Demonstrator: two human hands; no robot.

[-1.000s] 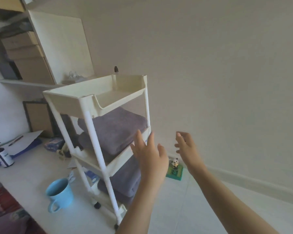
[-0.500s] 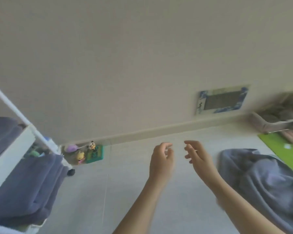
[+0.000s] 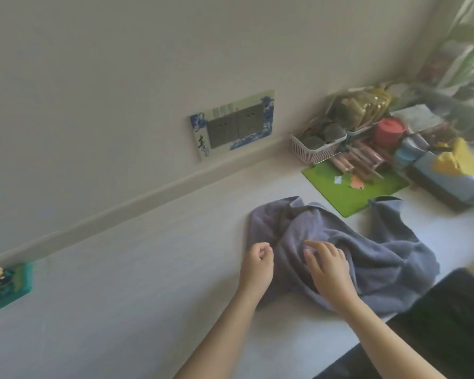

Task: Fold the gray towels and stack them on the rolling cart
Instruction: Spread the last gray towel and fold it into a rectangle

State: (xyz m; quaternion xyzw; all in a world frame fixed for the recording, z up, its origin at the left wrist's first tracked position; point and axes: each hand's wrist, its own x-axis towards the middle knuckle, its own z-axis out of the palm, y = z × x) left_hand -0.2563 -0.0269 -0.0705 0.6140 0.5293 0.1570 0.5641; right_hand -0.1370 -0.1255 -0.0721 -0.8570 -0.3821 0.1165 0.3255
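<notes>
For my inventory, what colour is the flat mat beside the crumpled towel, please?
Bright green mat, clearest in the head view.

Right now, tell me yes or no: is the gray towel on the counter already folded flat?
No. The gray towel lies crumpled in loose bunches on the counter, with the right hand resting on it.

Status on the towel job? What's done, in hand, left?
Done: nothing to confirm here; the cart is out of view. In hand: one gray towel lies crumpled and unfolded on the white counter. The left hand is curled at its left edge, grip unclear; the right hand rests on top, fingers extended. Left: fold this towel and stack it on the cart.
</notes>
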